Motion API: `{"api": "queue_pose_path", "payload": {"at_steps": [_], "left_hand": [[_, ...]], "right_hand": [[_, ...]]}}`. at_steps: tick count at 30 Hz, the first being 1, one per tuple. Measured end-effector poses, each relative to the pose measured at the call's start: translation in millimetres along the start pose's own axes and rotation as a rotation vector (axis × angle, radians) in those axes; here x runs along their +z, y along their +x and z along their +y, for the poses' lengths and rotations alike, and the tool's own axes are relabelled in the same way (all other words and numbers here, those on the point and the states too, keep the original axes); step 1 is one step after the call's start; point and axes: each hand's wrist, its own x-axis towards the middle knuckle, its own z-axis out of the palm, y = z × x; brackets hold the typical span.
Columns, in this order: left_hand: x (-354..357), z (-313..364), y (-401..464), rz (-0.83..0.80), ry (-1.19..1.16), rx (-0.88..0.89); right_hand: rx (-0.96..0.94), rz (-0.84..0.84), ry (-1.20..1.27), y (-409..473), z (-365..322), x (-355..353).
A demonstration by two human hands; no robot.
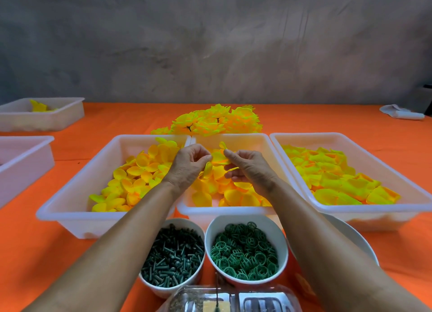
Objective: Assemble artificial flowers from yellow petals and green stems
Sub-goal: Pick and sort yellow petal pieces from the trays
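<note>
Above the middle white plastic tray [264, 145] of loose yellow fabric petals [230, 192], we see our left hand [187, 165] and right hand [249, 169] together pinching a small yellow petal cluster [218, 158]. Nearer us on the orange cloth stand a white bowl of dark green plastic stems [171, 258] and a white bowl of green plastic rings [245, 253].

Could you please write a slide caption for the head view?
Both hands, left hand and right hand, pinch yellow petals above the middle tray.
</note>
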Motion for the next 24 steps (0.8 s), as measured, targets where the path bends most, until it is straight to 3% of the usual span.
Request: {"api": "queue_pose_path", "payload": {"at_steps": [8, 16, 24], "left_hand": [[-5.3, -4.2, 3.1, 0.114, -0.143, -0.096], [-3.2, -3.9, 1.0, 0.093, -0.216, -0.146], [0.4, 1.8, -2.9, -0.141, -0.106, -0.046]], "right_hand": [[-0.046, -0.055, 0.052, -2.0, -0.5, 1.6], [-0.074, 0.054, -0.096, -0.6, 2.4, 2.3], [-0.093, -0.024, -0.186, -2.2, 3.3, 3.2]]}}
